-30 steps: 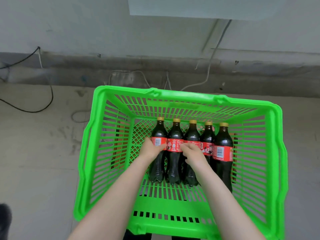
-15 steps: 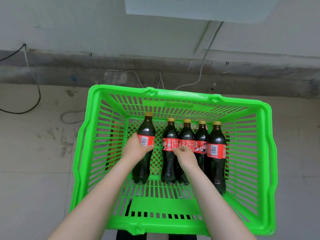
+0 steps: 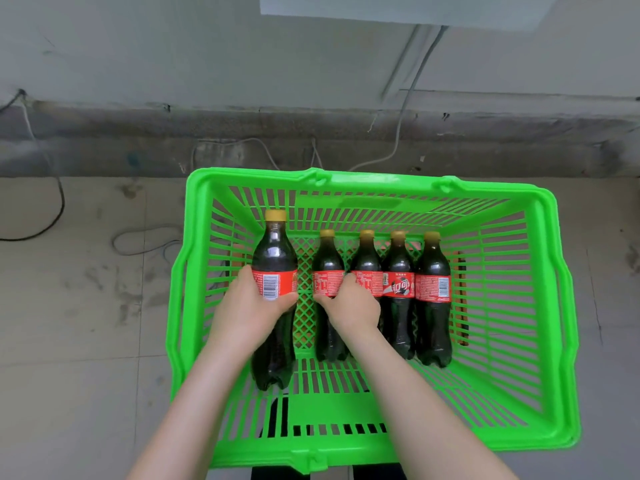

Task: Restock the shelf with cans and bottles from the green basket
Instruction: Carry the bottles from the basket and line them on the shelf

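A green plastic basket point(image 3: 550, 306) stands on the floor below me. Inside it are several dark cola bottles with yellow caps and red labels. My left hand point(image 3: 247, 306) grips the leftmost bottle point(image 3: 275, 258) around its label; this bottle is raised above the others and apart from them. My right hand point(image 3: 351, 304) is closed on the second bottle point(image 3: 327, 261), which still stands in the row. To its right stand three more bottles point(image 3: 398, 268) upright, side by side. No shelf is in view.
The basket sits on a grey tiled floor point(image 3: 79, 306) near a wall with a dark baseboard point(image 3: 138, 147). Loose cables point(image 3: 145, 237) lie on the floor to the left and run up the wall behind the basket.
My left hand has pulled the leftmost bottle away from the row and lifted it up and leftward. My right hand has settled on the second bottle.
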